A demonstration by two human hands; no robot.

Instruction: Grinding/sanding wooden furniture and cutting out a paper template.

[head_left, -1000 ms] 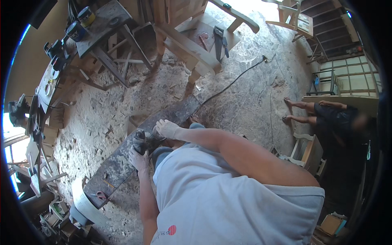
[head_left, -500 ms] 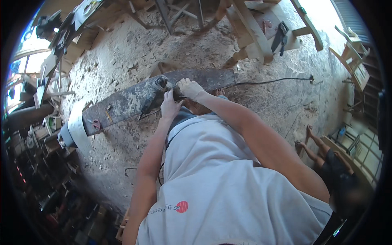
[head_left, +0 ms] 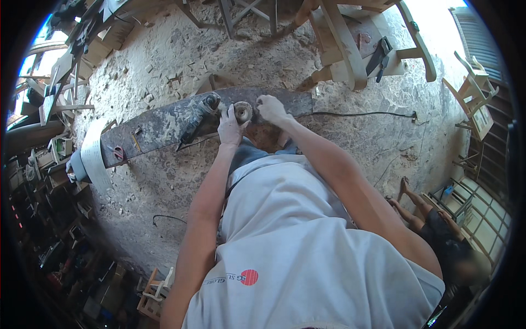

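Note:
My left hand (head_left: pixel 230 129) grips a round, dusty disc (head_left: pixel 243 113) with a hollow centre, its face turned up, above the near edge of a long dark board (head_left: pixel 159 129). Just right of the disc and apart from it, my right hand (head_left: pixel 271 109) has its fingers curled together; whatever they may hold is too small to make out. Left of my left hand an angle grinder (head_left: pixel 197 120) lies on the board, its round head at the far end and its dark body slanting toward me.
On the board's left part are red-handled scissors (head_left: pixel 118 153) and a yellow pencil (head_left: pixel 136 143). A pale strip (head_left: pixel 94 156) drapes over its left end. A black cord (head_left: pixel 364 113) runs right across the floor. Wooden chair frames (head_left: pixel 345 49) stand at upper right; a person (head_left: pixel 438 227) sits at lower right.
The disc has come into plain view in my left hand. My right hand has moved right, away from my left hand. The grinder still lies on the board.

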